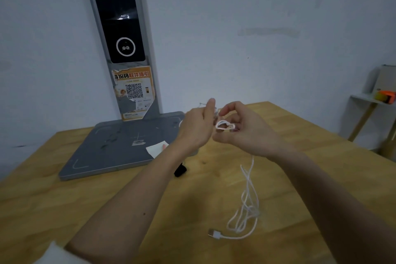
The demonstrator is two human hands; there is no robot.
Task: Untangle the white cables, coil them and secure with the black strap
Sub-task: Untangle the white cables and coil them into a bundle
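Observation:
Both hands are raised above the wooden table [128, 199]. My right hand [246, 130] pinches a small loop of white cable [224, 125] between thumb and fingers. My left hand [197, 128] is beside it, fingers curled at the same loop, thumb up. From under my right hand the white cable [248, 203] hangs down and lies tangled on the table, ending in a USB plug [214, 233]. The black strap [180, 170] lies on the table, partly hidden behind my left forearm.
A grey scanner stand [111, 152] with a tall dark post [120, 28] sits at the table's back left, with a white paper slip [156, 148] on its base. A small shelf [368, 100] with an orange object stands at the right wall.

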